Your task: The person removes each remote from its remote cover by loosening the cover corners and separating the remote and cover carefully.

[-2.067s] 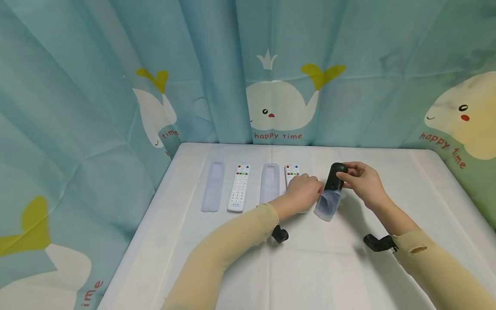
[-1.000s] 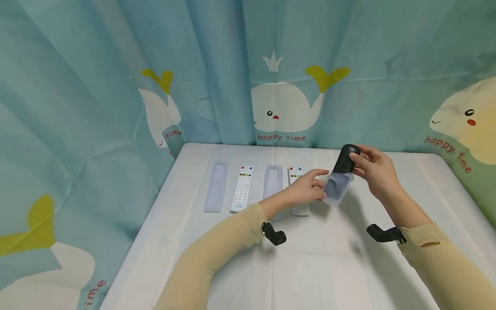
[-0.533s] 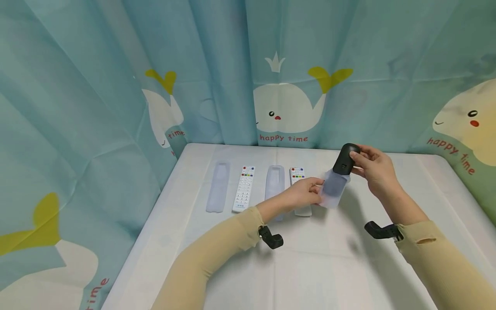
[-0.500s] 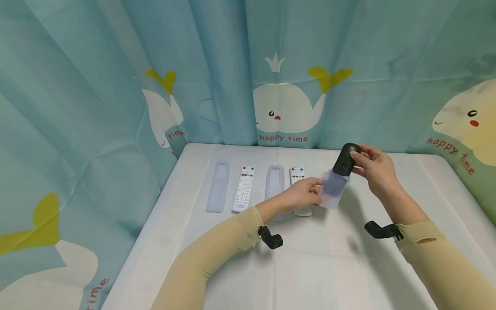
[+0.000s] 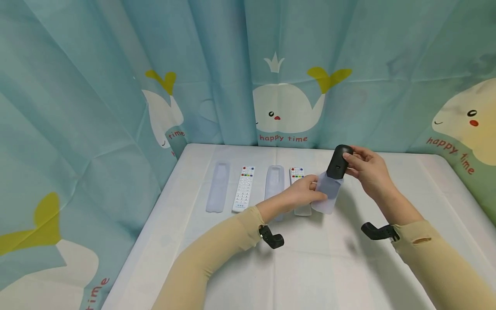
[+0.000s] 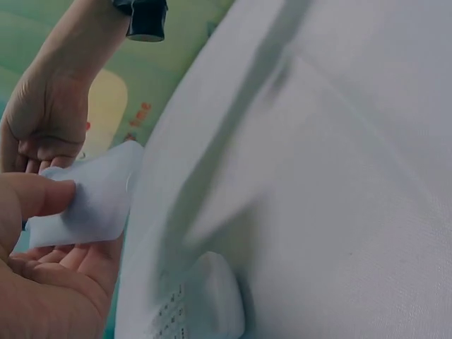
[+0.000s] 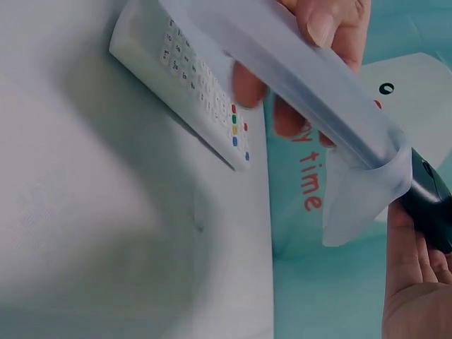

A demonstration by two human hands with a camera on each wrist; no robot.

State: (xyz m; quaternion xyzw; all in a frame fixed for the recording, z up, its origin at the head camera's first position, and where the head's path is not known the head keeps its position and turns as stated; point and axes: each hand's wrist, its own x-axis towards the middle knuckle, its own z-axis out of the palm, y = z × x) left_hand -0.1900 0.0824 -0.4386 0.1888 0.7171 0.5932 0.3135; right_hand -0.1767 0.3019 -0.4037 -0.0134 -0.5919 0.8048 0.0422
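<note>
A black remote control [image 5: 339, 163] sits part way inside a translucent silicone sleeve [image 5: 327, 199], held tilted above the table. My right hand [image 5: 369, 172] grips the bare upper end of the remote, thumb on the face toward me. Lower down, my left hand [image 5: 303, 192] pinches the sleeve, with the thumb across it. The left wrist view shows that thumb on the sleeve [image 6: 95, 205] and fingers behind it. In the right wrist view, loose sleeve material bunches at the mouth, where the black remote [image 7: 426, 194] sticks out. A white remote [image 5: 297, 173] lies partly hidden beneath my left hand.
On the white table [image 5: 310, 271], left of my hands, lie a flat translucent sleeve [image 5: 218, 188], a white remote with coloured buttons [image 5: 243, 189] and a second sleeve [image 5: 274, 178], partly covered by my left forearm. A blue curtain [image 5: 217, 86] hangs behind the table.
The remote and sleeve have risen off the table, then shifted slightly left and down. My left hand has gone from the sleeve's mouth to its lower body, the thumb now across it.
</note>
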